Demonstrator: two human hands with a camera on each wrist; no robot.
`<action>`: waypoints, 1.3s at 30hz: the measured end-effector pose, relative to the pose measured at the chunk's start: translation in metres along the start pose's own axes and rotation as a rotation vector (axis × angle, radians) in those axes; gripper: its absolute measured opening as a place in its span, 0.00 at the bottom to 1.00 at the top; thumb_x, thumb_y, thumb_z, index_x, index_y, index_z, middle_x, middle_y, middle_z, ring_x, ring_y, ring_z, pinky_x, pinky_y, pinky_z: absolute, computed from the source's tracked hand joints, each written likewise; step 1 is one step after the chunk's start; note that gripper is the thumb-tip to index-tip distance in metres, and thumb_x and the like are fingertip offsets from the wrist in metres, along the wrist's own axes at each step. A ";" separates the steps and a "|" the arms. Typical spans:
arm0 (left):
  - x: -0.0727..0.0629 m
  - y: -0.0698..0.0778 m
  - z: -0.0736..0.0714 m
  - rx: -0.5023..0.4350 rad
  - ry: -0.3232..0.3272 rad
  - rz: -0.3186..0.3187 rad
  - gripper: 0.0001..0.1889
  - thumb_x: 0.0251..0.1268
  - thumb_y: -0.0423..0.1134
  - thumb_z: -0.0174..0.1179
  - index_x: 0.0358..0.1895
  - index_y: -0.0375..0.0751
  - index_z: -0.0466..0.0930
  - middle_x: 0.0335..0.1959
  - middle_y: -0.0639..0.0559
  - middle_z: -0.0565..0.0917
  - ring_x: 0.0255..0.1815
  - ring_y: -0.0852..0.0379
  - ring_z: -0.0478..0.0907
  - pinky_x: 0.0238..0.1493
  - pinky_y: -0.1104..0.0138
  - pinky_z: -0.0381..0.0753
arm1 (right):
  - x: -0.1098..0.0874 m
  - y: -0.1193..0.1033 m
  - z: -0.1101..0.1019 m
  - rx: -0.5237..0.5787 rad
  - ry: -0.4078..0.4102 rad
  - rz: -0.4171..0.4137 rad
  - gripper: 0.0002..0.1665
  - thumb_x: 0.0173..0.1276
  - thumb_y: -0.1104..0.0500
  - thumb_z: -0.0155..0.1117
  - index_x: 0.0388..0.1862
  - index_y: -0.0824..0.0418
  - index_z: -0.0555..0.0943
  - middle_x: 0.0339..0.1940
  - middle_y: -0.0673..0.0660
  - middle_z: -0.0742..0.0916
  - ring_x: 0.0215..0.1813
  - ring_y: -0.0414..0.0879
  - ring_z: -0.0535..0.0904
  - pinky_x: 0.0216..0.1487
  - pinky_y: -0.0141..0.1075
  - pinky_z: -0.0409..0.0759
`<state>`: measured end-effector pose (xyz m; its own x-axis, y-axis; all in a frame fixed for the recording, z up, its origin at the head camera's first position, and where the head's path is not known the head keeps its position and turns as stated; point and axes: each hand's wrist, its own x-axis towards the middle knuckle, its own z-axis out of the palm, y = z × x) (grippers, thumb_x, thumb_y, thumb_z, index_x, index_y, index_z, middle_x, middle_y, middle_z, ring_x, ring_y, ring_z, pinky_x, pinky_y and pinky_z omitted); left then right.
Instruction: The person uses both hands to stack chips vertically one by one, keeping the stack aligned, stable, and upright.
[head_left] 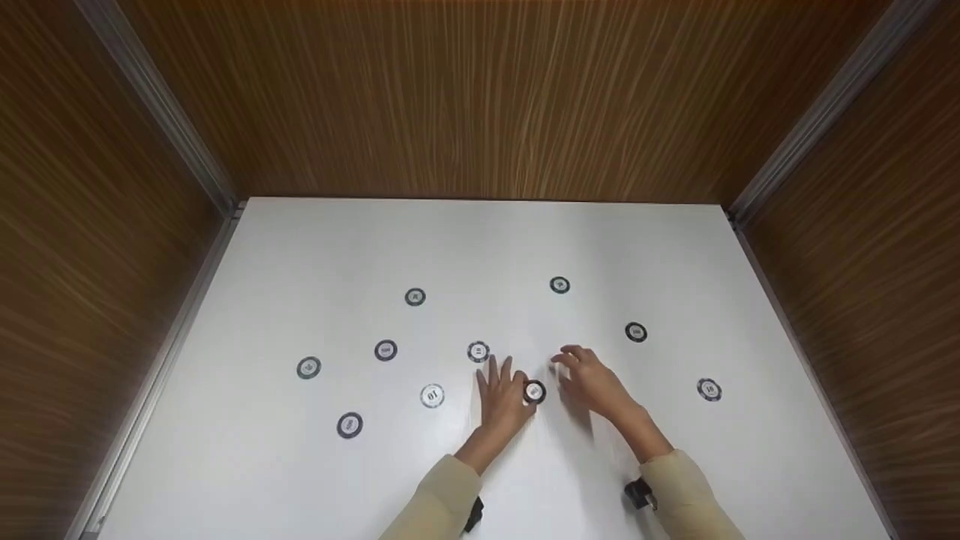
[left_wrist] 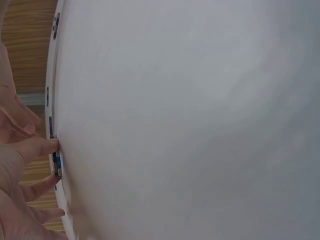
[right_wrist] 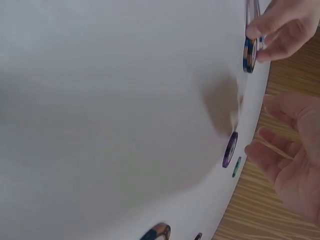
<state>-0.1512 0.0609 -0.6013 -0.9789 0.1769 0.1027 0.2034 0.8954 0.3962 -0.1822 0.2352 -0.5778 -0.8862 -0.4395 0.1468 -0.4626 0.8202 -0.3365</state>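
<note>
A dark-rimmed poker chip (head_left: 535, 391) with a pale centre is pinched between the thumb and a finger of my left hand (head_left: 504, 405), the other fingers spread over the white table. In the left wrist view that chip (left_wrist: 57, 162) shows edge-on; whether it is one chip or a small stack I cannot tell. My right hand (head_left: 596, 384) hovers just to the right, fingers loosely bent and nothing in them, as the right wrist view of the hand (right_wrist: 295, 150) also shows. Just beyond the left fingertips lies a chip marked 10 (head_left: 478, 351).
Several chips lie flat and scattered: a white one (head_left: 432, 396) and a purple-rimmed one (head_left: 349, 425) to the left, a black-rimmed one (head_left: 636, 332) and another (head_left: 709, 389) to the right, a green-rimmed one (head_left: 559, 285) farther back. Wood-grain panels (head_left: 480, 97) wall the white table (head_left: 337, 240).
</note>
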 end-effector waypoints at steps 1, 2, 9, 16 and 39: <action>0.000 0.000 0.000 0.003 0.007 0.008 0.23 0.43 0.46 0.71 0.42 0.40 0.78 0.60 0.38 0.68 0.66 0.34 0.53 0.61 0.39 0.53 | 0.001 0.001 -0.001 -0.007 -0.003 0.022 0.19 0.57 0.65 0.66 0.49 0.62 0.78 0.53 0.61 0.76 0.54 0.56 0.72 0.46 0.45 0.78; 0.001 0.000 0.000 0.009 0.011 0.014 0.23 0.42 0.46 0.72 0.43 0.39 0.78 0.60 0.38 0.68 0.66 0.34 0.53 0.61 0.40 0.53 | 0.003 0.003 -0.002 -0.010 -0.004 0.040 0.19 0.57 0.65 0.66 0.49 0.62 0.78 0.53 0.61 0.76 0.55 0.56 0.72 0.47 0.46 0.78; 0.003 0.004 0.001 0.009 -0.007 0.000 0.23 0.42 0.45 0.72 0.43 0.37 0.78 0.60 0.38 0.68 0.66 0.35 0.52 0.63 0.43 0.52 | 0.009 0.011 -0.002 -0.032 -0.026 0.078 0.21 0.56 0.67 0.67 0.50 0.63 0.76 0.55 0.66 0.74 0.57 0.63 0.69 0.49 0.53 0.75; 0.004 0.006 0.002 -0.031 -0.045 -0.007 0.24 0.45 0.44 0.71 0.46 0.37 0.78 0.62 0.37 0.66 0.68 0.36 0.50 0.65 0.45 0.50 | 0.011 0.014 0.004 -0.074 -0.075 0.081 0.18 0.60 0.67 0.62 0.51 0.61 0.78 0.54 0.66 0.76 0.56 0.63 0.70 0.49 0.54 0.74; 0.009 0.006 0.004 -0.114 -0.054 0.050 0.20 0.48 0.38 0.69 0.43 0.35 0.74 0.60 0.38 0.68 0.66 0.39 0.56 0.65 0.51 0.56 | 0.012 0.014 0.006 -0.091 0.031 0.017 0.14 0.54 0.73 0.64 0.41 0.66 0.80 0.40 0.64 0.80 0.42 0.58 0.77 0.41 0.42 0.80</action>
<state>-0.1586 0.0694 -0.6015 -0.9665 0.2448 0.0773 0.2504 0.8331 0.4932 -0.1991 0.2398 -0.5864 -0.8938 -0.4147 0.1709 -0.4466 0.8579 -0.2539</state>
